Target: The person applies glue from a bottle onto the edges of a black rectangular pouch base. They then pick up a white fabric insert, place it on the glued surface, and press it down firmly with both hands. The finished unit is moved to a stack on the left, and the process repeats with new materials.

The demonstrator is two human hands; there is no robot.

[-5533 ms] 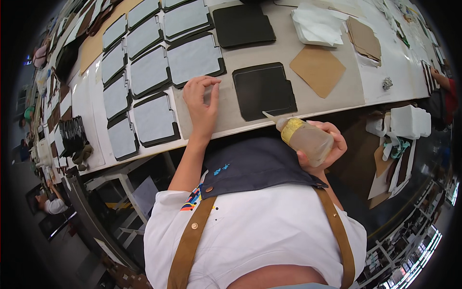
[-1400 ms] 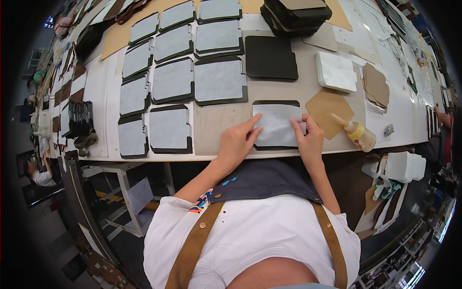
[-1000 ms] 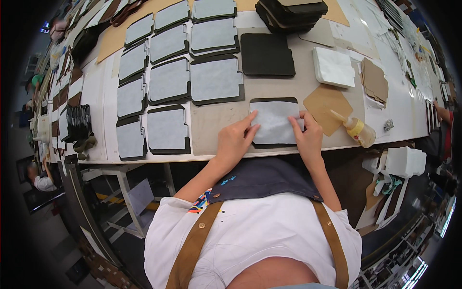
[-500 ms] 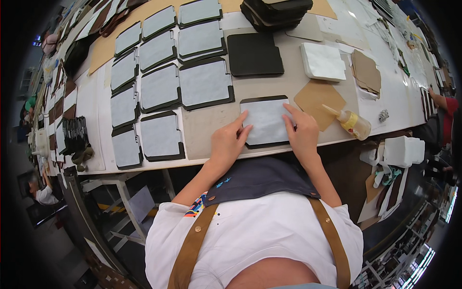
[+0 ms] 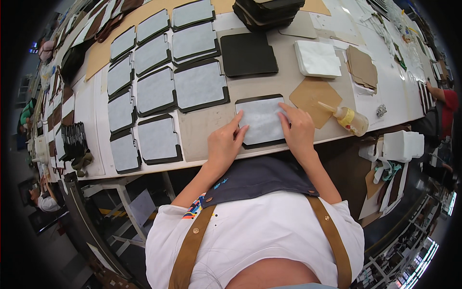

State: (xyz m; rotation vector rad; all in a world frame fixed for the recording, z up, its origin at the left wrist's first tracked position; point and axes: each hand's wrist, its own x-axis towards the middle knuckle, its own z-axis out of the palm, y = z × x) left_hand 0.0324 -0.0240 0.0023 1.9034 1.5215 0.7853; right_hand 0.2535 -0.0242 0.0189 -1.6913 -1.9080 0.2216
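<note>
At the far left of the long workbench (image 5: 211,132), a dark bundle of stacked pieces (image 5: 74,142) sits near the table edge. Beside it, rows of finished dark panels faced with grey sheets (image 5: 159,86) lie flat in neat columns, close together but not overlapping. Toward the middle, the worker's left hand (image 5: 224,144) rests open and flat, fingers spread, with its fingertips pressing the left edge of a grey lining sheet (image 5: 262,120). That sheet lies on a dark panel (image 5: 244,102) just in front of the worker, near the bench's front edge, with only a thin dark border showing around it. The right hand (image 5: 298,130) is also open, palm down, fingers laid on the sheet's right side; neither hand grips anything. Behind the work, a bare dark panel (image 5: 248,53) lies flat, and a stack of dark pieces (image 5: 267,12) stands further back. To the right, a tan diamond-shaped piece (image 5: 315,98) lies just beside the right hand, with a glue bottle (image 5: 349,119) lying on its side at its edge. A white folded pad (image 5: 316,58) and brown cut pieces (image 5: 362,67) lie beyond.
</note>
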